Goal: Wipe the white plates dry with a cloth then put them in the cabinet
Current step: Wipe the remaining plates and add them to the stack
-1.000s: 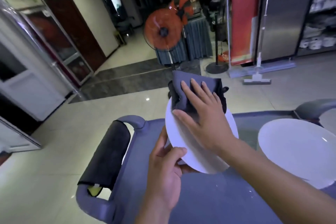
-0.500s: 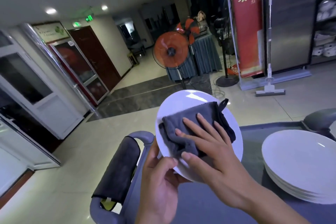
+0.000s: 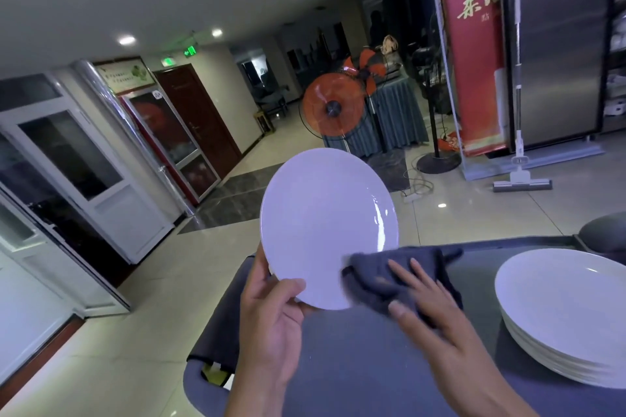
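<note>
L hand (image 3: pixel 271 322) pinches the white plate (image 3: pixel 325 227) at its lower rim, thumb on front, plate tilted up over the grey cart (image 3: pixel 355 366). R hand (image 3: pixel 437 318), fingers spread flat, presses grey cloth (image 3: pixel 399 267) on the plate's lower-right edge (blurred there). Stack of white plates (image 3: pixel 569 311) sits on cart, to the right w/ a gap.

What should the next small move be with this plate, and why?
Probably sweep the grey cloth back up across the plate. The right hand presses it flat only at the plate's lower right edge, leaving most of the face uncovered, while the left hand keeps its grip on the bottom rim, plate tilted up.
</note>
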`<state>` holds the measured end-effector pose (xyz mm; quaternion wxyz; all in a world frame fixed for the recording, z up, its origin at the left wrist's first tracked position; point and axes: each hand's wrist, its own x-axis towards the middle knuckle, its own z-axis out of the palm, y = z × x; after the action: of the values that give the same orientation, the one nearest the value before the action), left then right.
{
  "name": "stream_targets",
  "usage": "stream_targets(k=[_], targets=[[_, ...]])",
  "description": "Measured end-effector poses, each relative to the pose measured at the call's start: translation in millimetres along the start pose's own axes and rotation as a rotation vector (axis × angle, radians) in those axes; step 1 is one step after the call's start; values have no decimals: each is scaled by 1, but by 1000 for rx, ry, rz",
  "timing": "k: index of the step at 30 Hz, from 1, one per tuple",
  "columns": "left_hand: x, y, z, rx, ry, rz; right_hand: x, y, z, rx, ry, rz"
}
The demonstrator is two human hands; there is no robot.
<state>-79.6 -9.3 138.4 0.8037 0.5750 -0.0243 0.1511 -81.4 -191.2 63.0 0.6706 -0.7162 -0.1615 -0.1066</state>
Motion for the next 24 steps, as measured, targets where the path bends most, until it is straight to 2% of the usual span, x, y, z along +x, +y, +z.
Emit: stream_targets(k=[3, 5, 6, 7, 9, 11, 13, 16, 21, 24], targets=[[1, -2, -8, 17, 48, 4, -4, 14, -8, 604, 240, 524], [-3, -4, -12, 15, 51, 6, -2, 22, -17, 835, 316, 699], [-5, -4, -13, 11, 42, 6, 2, 20, -19, 817, 362, 703], [-7, -4, -13, 11, 32, 3, 8, 13, -19, 760, 424, 645], [-10, -8, -12, 17, 16, -18, 12, -10, -16, 535, 472, 309], [-14, -9, -9, 14, 1, -34, 19, -35, -10, 198, 361, -74], [-19, -11, 0, 14, -48, -45, 30, -46, 4, -92, 133, -305], [-27, -12, 14, -63, -93, -111, 39, -54, 31, -319, -181, -401], [-28, -6, 6, -93, -87, -105, 65, -62, 36, -412, -297, -540], [-30, -1, 0, -89, -126, -95, 86, -63, 23, -467, -308, -532]])
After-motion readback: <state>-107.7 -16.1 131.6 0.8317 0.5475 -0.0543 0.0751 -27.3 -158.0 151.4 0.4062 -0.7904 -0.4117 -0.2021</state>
